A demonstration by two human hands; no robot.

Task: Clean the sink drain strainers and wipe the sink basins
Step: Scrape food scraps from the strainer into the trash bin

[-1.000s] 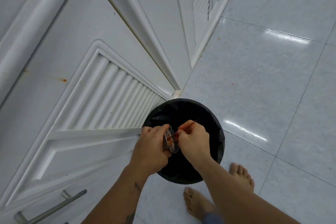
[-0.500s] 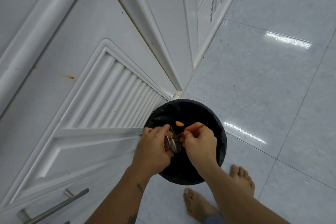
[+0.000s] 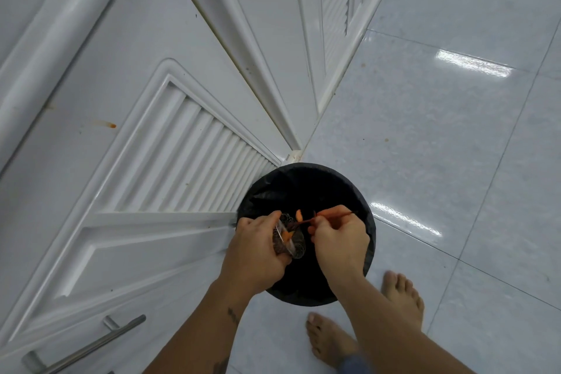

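Note:
My left hand grips a metal mesh drain strainer, tilted on edge over a round bin lined with a black bag. Orange food scraps cling to the strainer's top and inside. My right hand pinches a thin orange-brown stick whose tip reaches into the strainer. Both hands are close together above the bin's opening. The sink is out of view.
White louvred cabinet doors stand directly left of the bin, with a steel bar handle at lower left. Glossy pale floor tiles spread to the right. My bare feet are just behind the bin.
The stick's tip has kept working inside the strainer. A loose orange scrap seen over the bin half a second ago is gone from that spot; scraps now sit at the strainer's upper edge.

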